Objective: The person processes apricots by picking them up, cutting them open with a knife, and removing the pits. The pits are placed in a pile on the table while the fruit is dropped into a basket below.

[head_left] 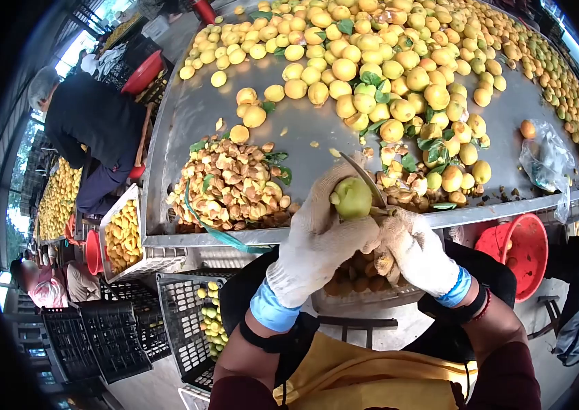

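On the surface (235,82), the whole fruits (399,75) are lying spread toward the far side, and the cut pieces (231,181) are sitting at the near left. The plastic bag (547,158) is resting right, beside the fruit rows.

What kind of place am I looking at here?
It looks like a fruit sorting or processing shed. Yellow fruit lies heaped across a big metal table, plastic crates stand beside it, and the gloved left hand holds a green fruit while the right hand has a knife.

l hand (323,229) & r hand (416,249) curled, close tog, prob touching.
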`<state>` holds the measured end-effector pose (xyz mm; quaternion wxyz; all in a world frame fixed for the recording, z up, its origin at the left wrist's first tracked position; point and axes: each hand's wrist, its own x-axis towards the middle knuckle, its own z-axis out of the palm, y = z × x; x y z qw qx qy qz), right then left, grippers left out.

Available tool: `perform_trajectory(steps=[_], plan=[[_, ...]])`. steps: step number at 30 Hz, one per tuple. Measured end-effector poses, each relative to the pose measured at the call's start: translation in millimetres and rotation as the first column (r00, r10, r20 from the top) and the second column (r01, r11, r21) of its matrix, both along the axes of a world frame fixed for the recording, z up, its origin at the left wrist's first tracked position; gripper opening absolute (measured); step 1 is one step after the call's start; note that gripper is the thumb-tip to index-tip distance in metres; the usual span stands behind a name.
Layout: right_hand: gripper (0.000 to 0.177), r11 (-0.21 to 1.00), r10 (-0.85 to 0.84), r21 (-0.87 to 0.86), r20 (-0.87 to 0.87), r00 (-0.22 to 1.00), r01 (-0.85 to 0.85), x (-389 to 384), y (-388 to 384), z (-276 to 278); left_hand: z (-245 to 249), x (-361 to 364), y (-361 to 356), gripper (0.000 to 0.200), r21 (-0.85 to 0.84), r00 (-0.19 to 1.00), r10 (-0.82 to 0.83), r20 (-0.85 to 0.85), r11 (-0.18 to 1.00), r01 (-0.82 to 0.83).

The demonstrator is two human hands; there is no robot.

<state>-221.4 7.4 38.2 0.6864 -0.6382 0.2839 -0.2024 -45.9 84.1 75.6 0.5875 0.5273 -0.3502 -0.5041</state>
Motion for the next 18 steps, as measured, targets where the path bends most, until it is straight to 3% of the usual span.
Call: perform_trajectory(steps=[1,2,4,6,8,10,11,14,18], plan=[[0.035,0.999,0.008,0.031,0.0,1.0,-0.008,0,-1,0,-4,5,3,0.062,0.002,0.987,-0.014,-0.161,1.0,0.015],[0.035,0.998,0.017,0.061,0.002,1.0,-0.017,1,-3,-1,-7,5,2,0.062,0.002,0.986,-0.016,-0.164,1.0,0.017],[0.036,0.992,0.028,0.124,-0.053,0.998,-0.021,-1,-6,8,-10,6,-1,0.051,-0.073,0.944,0.038,-0.326,0.995,-0.066],[0.037,0.988,0.069,0.146,-0.088,0.994,-0.056,-5,-8,11,-11,6,-3,0.054,-0.093,0.955,0.058,-0.289,0.992,-0.089],[0.037,0.986,0.007,0.168,-0.075,0.997,0.006,-1,2,10,-12,6,-3,0.059,-0.149,0.917,0.061,-0.395,0.98,-0.13],[0.037,0.985,0.011,-0.171,0.15,0.989,0.015,7,4,0,-11,7,-3,0.062,-0.175,0.935,0.05,-0.352,0.978,-0.118],[0.035,0.998,0.044,-0.057,0.08,0.996,-0.04,0,5,8,-11,7,-4,0.066,-0.2,0.95,0.039,-0.31,0.974,-0.105],[0.034,0.998,0.003,0.067,0.01,1.0,-0.004,2,6,21,-10,4,-3,0.07,-0.167,0.931,0.065,-0.36,0.977,-0.132],[0.034,0.998,0.038,-0.043,0.05,0.998,-0.036,2,5,12,-15,6,-4,0.071,-0.193,0.954,0.026,-0.299,0.977,-0.087]])
